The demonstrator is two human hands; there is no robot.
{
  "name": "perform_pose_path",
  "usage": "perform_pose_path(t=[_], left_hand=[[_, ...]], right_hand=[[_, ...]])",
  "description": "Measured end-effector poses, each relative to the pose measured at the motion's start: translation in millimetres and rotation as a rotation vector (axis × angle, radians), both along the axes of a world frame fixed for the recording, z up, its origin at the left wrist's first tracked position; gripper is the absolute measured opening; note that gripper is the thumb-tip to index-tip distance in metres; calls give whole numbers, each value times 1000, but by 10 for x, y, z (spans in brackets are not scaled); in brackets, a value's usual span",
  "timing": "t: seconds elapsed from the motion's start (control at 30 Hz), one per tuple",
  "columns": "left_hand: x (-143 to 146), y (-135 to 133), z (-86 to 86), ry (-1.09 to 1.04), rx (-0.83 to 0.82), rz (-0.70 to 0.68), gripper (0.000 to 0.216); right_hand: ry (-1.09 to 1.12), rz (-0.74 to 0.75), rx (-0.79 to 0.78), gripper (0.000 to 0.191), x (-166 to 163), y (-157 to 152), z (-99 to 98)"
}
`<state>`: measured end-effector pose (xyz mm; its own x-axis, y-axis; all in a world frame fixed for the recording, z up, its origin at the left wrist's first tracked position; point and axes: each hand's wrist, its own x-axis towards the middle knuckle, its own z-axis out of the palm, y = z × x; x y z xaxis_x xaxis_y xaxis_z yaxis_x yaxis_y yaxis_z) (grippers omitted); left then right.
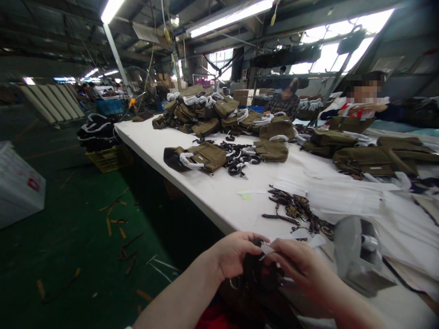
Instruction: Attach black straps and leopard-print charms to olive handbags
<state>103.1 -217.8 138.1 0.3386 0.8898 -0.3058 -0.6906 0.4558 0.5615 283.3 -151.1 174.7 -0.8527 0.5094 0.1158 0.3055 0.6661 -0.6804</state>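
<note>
Close to my body at the table's near edge, my left hand [235, 256] is closed around a dark coiled strap [255, 272] with a metal ring at its lower left. Facing it, my right hand [300, 260] grips the other side of the same strap, its fingers bent over it. Between the fingertips of both hands shows a small white strip [266, 248] lying against the strap. Below, the lower part of the strap or what it hangs from is dark and blurred. Right of my hands stands a grey tape dispenser [356, 251].
On the white table [206, 196] lie small patterned straps [298, 208], a heap of black straps [238, 155] and an olive bag [206, 157]. More olive bags [202, 112] are piled behind. A person [363, 98] handles a bag across the table. Left, a yellow crate [109, 157] stands on the floor.
</note>
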Motion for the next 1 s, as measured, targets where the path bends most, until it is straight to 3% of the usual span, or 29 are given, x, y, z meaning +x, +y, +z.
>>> perform_pose_path(t=[0.17,0.37,0.5,0.67,0.8,0.9,1.0], left_hand=[[18,-39,51,35,37,131,60],[-14,-79,139,133,50,139,75],[-15,-82,181,186,93,132,79],[0,-79,198,181,103,134,79],[26,-83,193,156,117,122,76],[52,-82,188,125,117,121,71],[63,-78,198,99,95,138,69]], right_hand=[[81,-10,378,23,-109,-82,-160],[254,-56,563,15,-104,-150,-281],[353,-82,501,9,-122,-173,-270],[466,-127,402,21,-113,-216,-291],[536,-238,437,27,-87,-228,-367],[583,-301,398,18,-88,-185,-357],[572,-293,241,10,-92,-133,-295]])
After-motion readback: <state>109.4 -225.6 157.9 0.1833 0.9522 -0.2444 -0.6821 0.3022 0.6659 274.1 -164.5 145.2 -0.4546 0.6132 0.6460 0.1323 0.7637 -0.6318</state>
